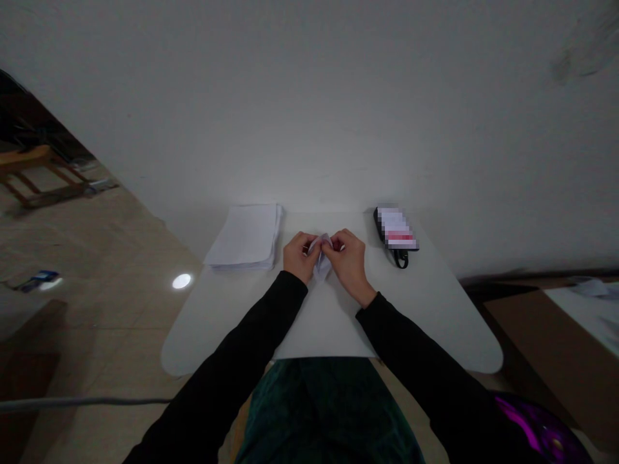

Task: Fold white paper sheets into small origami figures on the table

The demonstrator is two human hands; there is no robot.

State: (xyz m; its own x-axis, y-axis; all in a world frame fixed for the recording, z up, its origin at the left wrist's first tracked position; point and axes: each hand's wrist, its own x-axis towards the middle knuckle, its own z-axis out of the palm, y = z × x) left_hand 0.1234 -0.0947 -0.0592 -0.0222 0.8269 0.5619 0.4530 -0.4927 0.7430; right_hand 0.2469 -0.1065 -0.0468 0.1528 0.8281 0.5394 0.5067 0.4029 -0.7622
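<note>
A small folded piece of white paper [322, 267] is held over the middle of the white table. My left hand [298, 256] pinches its left side between thumb and fingers. From the other side, my right hand [349, 258] grips the paper's upper right part, the thumb pressed near the top. Both hands are closed and almost meet at the paper's upper end. The fingers cover part of the folds, so the exact shape cannot be made out.
A stack of white paper [246, 235] lies at the table's back left. Toward the back right is a phone [397, 229], its screen blurred, with a black loop [401, 259] at its near end. The white table [329, 335] stands against a pale wall [309, 116].
</note>
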